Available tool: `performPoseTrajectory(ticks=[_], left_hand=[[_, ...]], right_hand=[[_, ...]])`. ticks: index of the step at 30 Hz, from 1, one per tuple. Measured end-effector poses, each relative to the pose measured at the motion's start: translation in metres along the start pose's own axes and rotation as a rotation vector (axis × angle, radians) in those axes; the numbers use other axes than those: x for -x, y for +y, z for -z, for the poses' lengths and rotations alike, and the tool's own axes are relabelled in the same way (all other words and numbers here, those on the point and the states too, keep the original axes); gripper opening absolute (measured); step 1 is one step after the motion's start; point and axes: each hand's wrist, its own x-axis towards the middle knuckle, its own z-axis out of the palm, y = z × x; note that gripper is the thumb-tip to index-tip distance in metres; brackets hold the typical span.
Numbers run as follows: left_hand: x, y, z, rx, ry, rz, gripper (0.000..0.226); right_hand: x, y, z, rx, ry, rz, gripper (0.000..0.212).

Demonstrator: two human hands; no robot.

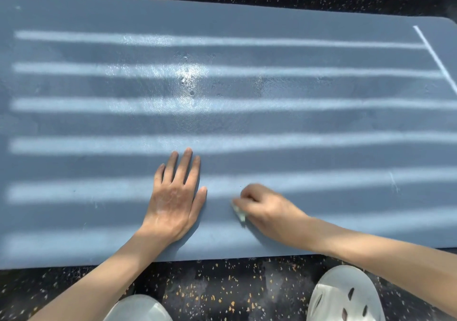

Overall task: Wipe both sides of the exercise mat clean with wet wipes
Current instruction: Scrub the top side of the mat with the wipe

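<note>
A grey-blue exercise mat (pixel 247 123) lies flat on the floor and fills most of the view, striped with bars of sunlight. A wet, shiny patch (pixel 190 73) glistens near its middle. My left hand (pixel 175 197) rests flat on the mat near its front edge, fingers straight and spread. Just to its right, my right hand (pixel 267 209) is curled round a crumpled pale wet wipe (pixel 239 213) and presses it onto the mat. Only an edge of the wipe shows under the fingers.
Black speckled rubber floor (pixel 222 293) surrounds the mat. My two light grey shoes (pixel 346 296) stand on it just before the mat's front edge. A white line (pixel 435 56) marks the mat near its right end.
</note>
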Motion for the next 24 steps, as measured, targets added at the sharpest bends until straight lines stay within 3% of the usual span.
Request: performPoseTrajectory(ticks=[2, 6, 7, 10, 11, 12, 14, 16, 20, 21, 24], left_hand=[[-0.002, 0.0, 0.001, 0.027, 0.026, 0.007, 0.063], [-0.003, -0.003, 0.0, 0.075, 0.061, -0.003, 0.061], [-0.003, -0.004, -0.001, 0.09, 0.058, -0.004, 0.061], [-0.007, -0.003, -0.001, 0.128, 0.107, 0.004, 0.055], [-0.012, -0.003, -0.001, 0.138, 0.138, 0.007, 0.052], [-0.019, -0.003, 0.0, 0.14, 0.171, 0.002, 0.051], [-0.039, -0.004, 0.001, 0.135, 0.215, -0.019, 0.05], [-0.062, -0.006, 0.004, 0.136, 0.21, -0.033, 0.051], [-0.115, -0.012, 0.008, 0.115, 0.198, -0.01, 0.053], [-0.131, -0.014, 0.009, 0.102, 0.215, -0.009, 0.052], [-0.176, -0.018, 0.015, 0.113, 0.182, 0.009, 0.056]], right_hand=[[-0.007, 0.005, 0.007, 0.009, -0.07, 0.059, 0.038], [-0.051, 0.038, 0.027, 0.035, 0.253, -0.248, 0.031], [-0.048, 0.033, 0.023, 0.056, 0.221, -0.234, 0.038], [-0.025, 0.018, 0.008, 0.119, 0.063, 0.088, 0.068], [-0.03, 0.02, 0.013, 0.096, 0.023, 0.084, 0.063], [-0.041, 0.029, 0.022, 0.011, 0.006, -0.037, 0.047], [-0.066, 0.056, 0.036, 0.007, 0.269, -0.197, 0.022], [-0.079, 0.062, 0.039, 0.018, 0.33, -0.237, 0.022], [-0.069, 0.039, 0.03, 0.033, 0.09, -0.024, 0.018], [-0.079, 0.045, 0.037, 0.054, 0.103, -0.053, 0.018], [-0.117, 0.081, 0.058, 0.04, 0.357, -0.302, 0.021]])
